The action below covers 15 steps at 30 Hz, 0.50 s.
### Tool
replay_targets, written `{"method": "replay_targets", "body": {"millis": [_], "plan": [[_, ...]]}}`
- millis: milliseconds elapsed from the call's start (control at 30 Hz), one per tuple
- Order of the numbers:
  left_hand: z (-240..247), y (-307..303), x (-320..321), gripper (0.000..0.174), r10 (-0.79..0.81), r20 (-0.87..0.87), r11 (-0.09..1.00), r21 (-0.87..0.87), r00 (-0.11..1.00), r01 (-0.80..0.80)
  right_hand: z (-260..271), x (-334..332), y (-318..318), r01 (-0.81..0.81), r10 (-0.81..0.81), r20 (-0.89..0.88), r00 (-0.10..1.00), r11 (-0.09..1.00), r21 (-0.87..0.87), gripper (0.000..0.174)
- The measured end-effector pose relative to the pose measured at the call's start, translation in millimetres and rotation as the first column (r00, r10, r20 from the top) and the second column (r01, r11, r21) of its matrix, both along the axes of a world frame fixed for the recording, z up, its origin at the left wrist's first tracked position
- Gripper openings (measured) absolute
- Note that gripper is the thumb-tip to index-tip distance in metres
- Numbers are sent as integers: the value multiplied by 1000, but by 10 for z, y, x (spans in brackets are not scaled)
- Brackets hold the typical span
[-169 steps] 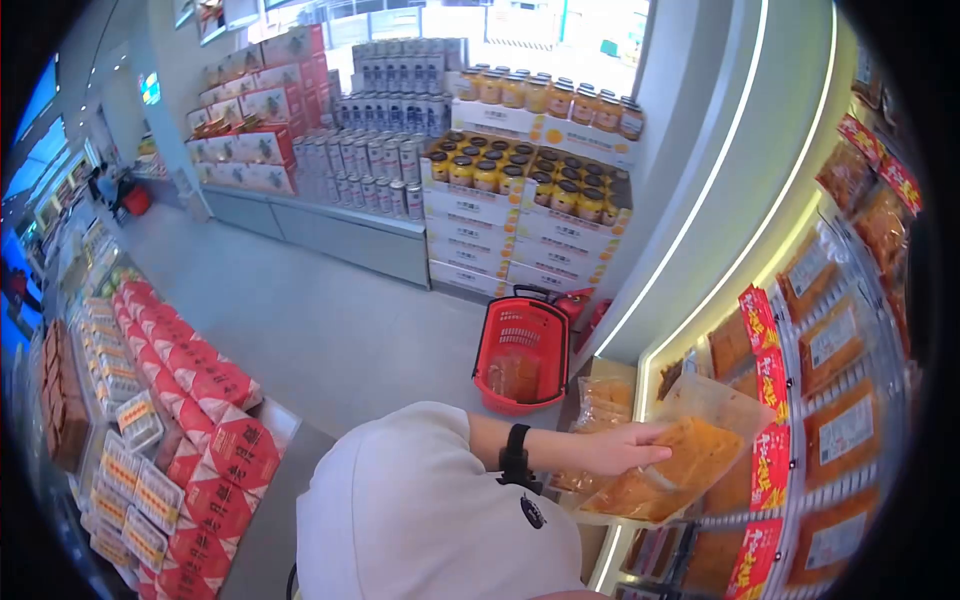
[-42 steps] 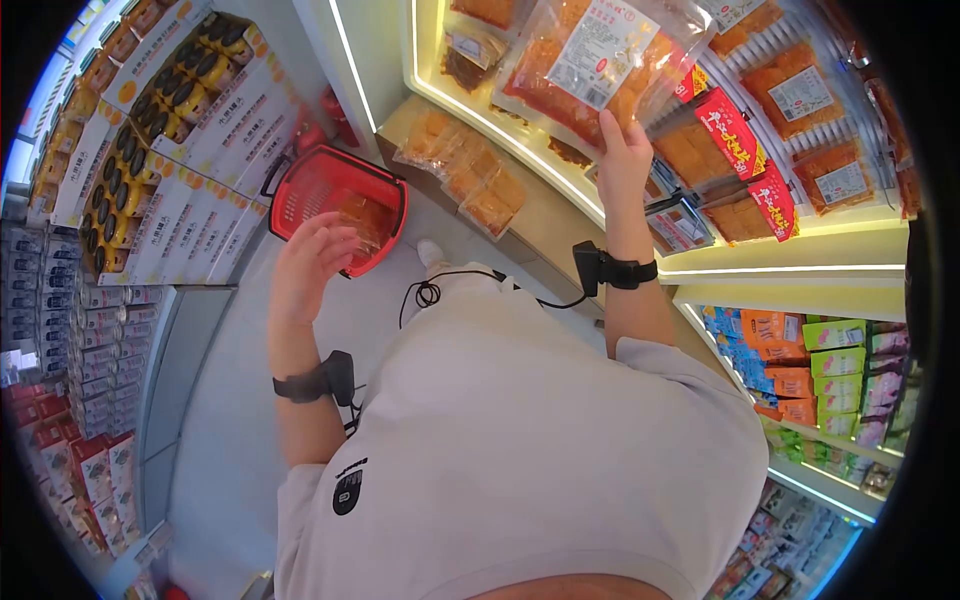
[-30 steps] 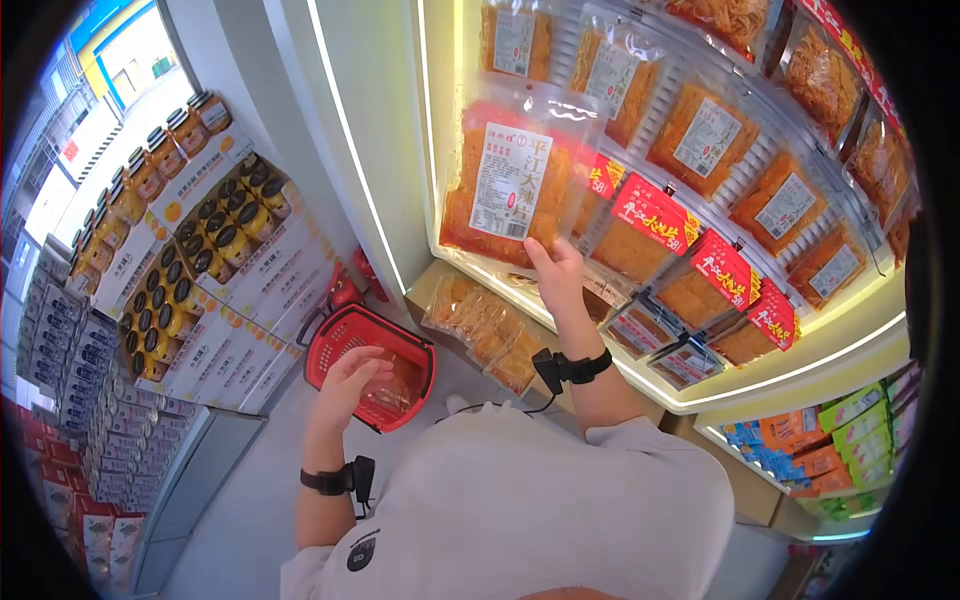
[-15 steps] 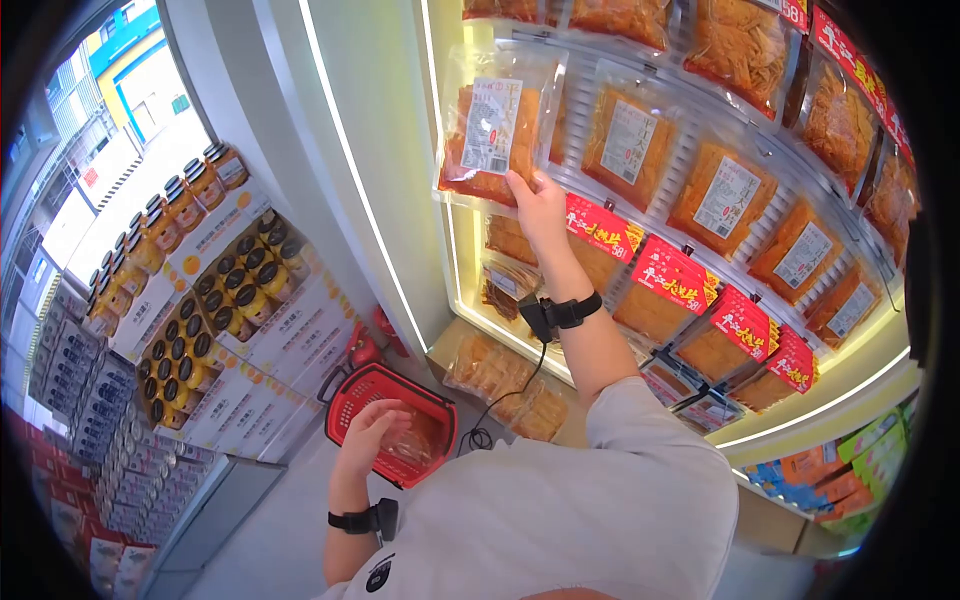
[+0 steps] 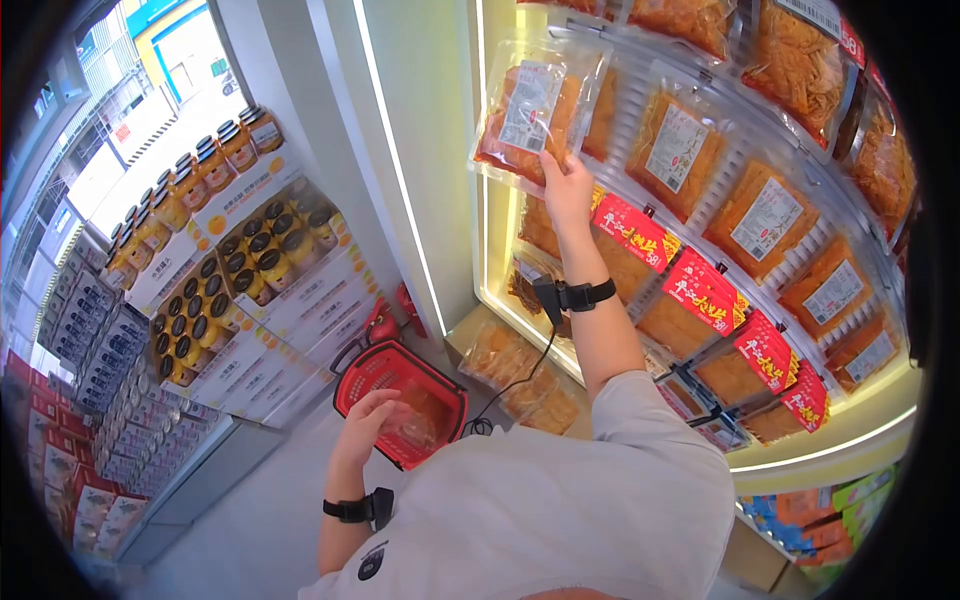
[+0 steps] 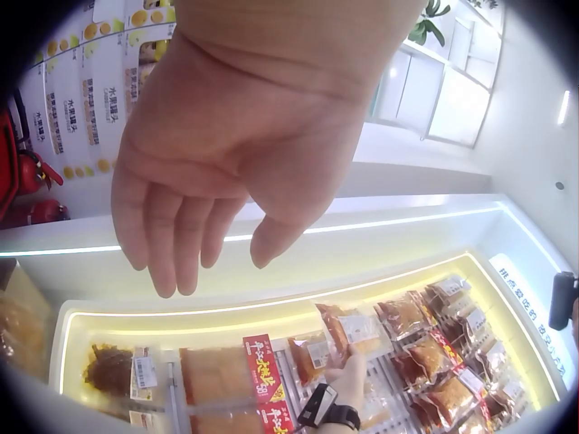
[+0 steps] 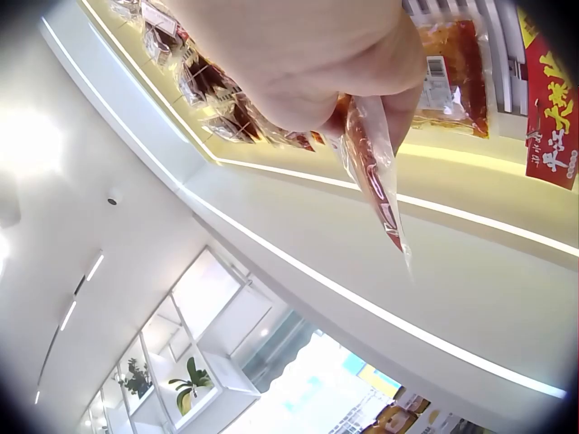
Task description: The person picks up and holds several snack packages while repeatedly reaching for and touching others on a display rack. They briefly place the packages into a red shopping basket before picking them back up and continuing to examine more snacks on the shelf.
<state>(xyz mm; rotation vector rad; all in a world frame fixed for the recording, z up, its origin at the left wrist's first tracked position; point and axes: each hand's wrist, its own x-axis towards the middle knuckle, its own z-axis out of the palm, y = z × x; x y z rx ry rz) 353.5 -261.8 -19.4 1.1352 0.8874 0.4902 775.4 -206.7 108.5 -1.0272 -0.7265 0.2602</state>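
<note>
My right hand (image 5: 570, 197) pinches the lower edge of a clear plastic packet (image 5: 533, 108) of orange-red food sheets with a white printed label. It holds the packet up at the left end of the lit shelf, in front of similar packets (image 5: 675, 145). Seen edge-on in the right wrist view, the packet (image 7: 373, 172) sticks out between thumb and fingers. My left hand (image 5: 372, 425) hangs in the air with loosely bent fingers and nothing in it, overlapping the red basket (image 5: 462, 418) in the head view. Its palm and fingers (image 6: 185, 237) show in the left wrist view.
A reddish packet (image 5: 425, 415) lies in the basket on the floor. Bagged goods (image 5: 520, 375) rest on a low ledge beside it. Red price cards (image 5: 635, 232) line the shelf edge. Stacked cartons of jars (image 5: 265, 262) stand at left, and a black cable (image 5: 520, 385) hangs from my right wrist.
The packet has gone from hanging low over the ledge to being held up at the shelf's left end, my right arm stretching forward with it. My left hand has come into view, staying near the basket.
</note>
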Motion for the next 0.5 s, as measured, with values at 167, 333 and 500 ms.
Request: {"method": "replay_targets", "body": {"millis": [167,333,500], "plan": [[52,-26,29,28,-10,4,1000,-3,1000,10,41,38,36,69,-68,-53,996,998,3,23],[81,-12,50,27,-19,-8,1000,4,1000,19,-168,620,307,220,-218,83,972,976,-9,21],[6,12,-13,27,-18,-30,999,27,999,18,-125,845,164,262,-253,102,962,961,-93,30]]}}
